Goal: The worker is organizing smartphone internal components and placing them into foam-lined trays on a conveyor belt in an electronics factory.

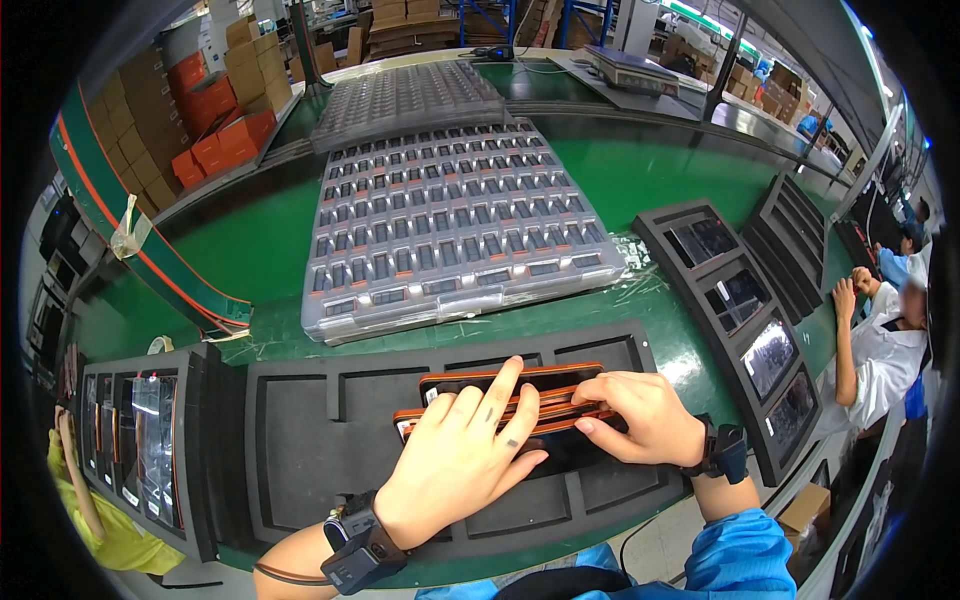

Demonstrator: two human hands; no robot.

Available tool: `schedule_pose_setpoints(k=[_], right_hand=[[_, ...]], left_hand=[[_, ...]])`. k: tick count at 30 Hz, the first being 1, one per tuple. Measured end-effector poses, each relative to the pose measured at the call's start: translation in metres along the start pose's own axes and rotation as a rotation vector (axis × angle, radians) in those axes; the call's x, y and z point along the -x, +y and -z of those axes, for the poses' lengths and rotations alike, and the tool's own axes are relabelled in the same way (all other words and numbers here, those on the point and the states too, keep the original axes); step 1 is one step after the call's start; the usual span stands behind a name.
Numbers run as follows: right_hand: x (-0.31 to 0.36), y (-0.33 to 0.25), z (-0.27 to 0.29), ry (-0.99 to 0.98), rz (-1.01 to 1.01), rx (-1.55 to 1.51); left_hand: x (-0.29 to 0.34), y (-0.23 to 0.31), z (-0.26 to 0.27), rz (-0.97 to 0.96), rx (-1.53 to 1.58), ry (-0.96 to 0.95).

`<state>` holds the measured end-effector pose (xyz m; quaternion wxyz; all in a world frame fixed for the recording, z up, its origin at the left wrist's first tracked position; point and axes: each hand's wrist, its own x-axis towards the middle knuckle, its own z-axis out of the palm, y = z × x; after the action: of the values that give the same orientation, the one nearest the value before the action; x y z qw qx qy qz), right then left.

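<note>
Several slim, phone-like devices with black faces and orange edges (455, 381) stand side by side, tilted, in a black foam tray (298, 440) in front of me. From the left, my left hand (455, 460) grips them, its fingers over their upper edges and its thumb on the near side. My right hand (640, 415) pinches their right ends between thumb and bent fingers. The hands partly cover the devices, so how many each one holds is hidden. Both wrists carry black strapped-on units.
Beyond the tray, stacked clear plastic trays (400, 318) hold rows of small dark parts. A foam tray with dark-screened devices (770, 358) lies right; another (150, 440) stands left. A scale (630, 72) sits at the back. Co-workers (885, 340) are at the right and far left.
</note>
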<state>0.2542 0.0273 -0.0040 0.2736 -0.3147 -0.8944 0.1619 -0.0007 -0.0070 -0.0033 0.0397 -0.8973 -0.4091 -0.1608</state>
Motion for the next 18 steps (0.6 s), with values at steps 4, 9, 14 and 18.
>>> schedule_pose_setpoints(k=[4, 9, 14, 18], right_hand=[[0.0003, 0.0008, -0.0006, 0.011, 0.014, 0.005], [-0.0004, 0.0022, -0.002, 0.02, 0.031, 0.004], [0.0008, 0.0022, -0.0025, 0.042, 0.032, -0.001], [0.0007, 0.0053, -0.0032, 0.128, 0.041, -0.036]], left_hand=[[-0.0003, 0.0003, 0.0, -0.002, -0.003, -0.004], [-0.0004, -0.0001, 0.0005, 0.004, 0.0, -0.016], [-0.0023, 0.0001, 0.0012, -0.005, 0.001, -0.024], [-0.0005, 0.0003, -0.0012, -0.008, -0.013, 0.009]])
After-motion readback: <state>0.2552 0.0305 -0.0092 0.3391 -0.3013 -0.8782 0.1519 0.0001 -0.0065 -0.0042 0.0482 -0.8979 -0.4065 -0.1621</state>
